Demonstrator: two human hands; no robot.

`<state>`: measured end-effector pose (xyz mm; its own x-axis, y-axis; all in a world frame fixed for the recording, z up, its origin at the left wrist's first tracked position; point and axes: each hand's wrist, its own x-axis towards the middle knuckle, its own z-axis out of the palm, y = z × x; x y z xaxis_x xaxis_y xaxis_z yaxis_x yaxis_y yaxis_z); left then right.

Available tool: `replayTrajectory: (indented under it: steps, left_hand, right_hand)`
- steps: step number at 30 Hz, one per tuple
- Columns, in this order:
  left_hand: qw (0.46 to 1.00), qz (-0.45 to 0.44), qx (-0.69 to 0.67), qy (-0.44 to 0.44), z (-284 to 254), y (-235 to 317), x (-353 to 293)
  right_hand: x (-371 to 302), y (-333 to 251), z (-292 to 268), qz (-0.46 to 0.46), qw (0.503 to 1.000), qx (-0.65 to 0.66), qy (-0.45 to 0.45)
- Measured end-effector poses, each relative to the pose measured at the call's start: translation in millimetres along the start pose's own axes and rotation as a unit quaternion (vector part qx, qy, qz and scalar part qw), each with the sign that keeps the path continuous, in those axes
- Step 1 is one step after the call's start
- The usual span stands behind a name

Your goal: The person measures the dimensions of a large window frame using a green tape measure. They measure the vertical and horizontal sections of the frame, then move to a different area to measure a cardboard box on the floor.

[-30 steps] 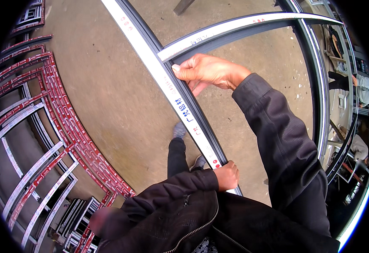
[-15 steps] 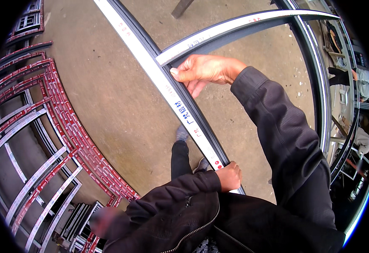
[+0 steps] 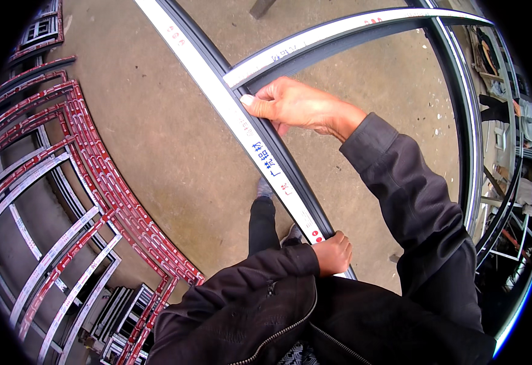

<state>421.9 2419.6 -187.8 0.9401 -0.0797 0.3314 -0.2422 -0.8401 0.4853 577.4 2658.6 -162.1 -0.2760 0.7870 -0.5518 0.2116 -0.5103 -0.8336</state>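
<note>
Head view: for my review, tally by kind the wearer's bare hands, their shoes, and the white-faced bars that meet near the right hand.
Bare hands: 2 (left hand, right hand)
Shoes: 2 (farther shoe, nearer shoe, partly hidden)
White-faced bars: 2 (long bar, crossbar)
Total: 6

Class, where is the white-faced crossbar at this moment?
In the head view, the crossbar runs from upper centre to upper right, its left end meeting the long bar just above the right hand.

Left grip [image 3: 334, 253], right grip [image 3: 305, 106] on white-faced bar [image 3: 255, 146].
</note>
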Motion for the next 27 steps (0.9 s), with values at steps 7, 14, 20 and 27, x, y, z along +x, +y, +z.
replayTrajectory:
  steps: [7, 14, 20, 27]
  left_hand:
    - [1.0, -0.001, 0.002, -0.009, -3.5, -2.1, 1.9]
    - [1.0, -0.002, 0.003, -0.01, -2.3, 0.2, 1.9]
    - [1.0, 0.002, -0.014, -0.019, 1.7, 0.1, 1.3]
    - [1.0, 0.015, -0.005, 0.022, 10.9, -2.6, 1.6]
  right_hand:
    - [-4.5, -10.6, 20.4, 0.025, 0.975, -0.196, 0.105]
    - [-13.6, -18.2, 44.9, 0.007, 0.915, -0.326, 0.237]
    - [-11.0, -26.4, 36.9, 0.039, 0.944, -0.285, 0.165]
    - [-12.8, -34.3, 44.7, 0.041, 0.929, -0.319, 0.185]
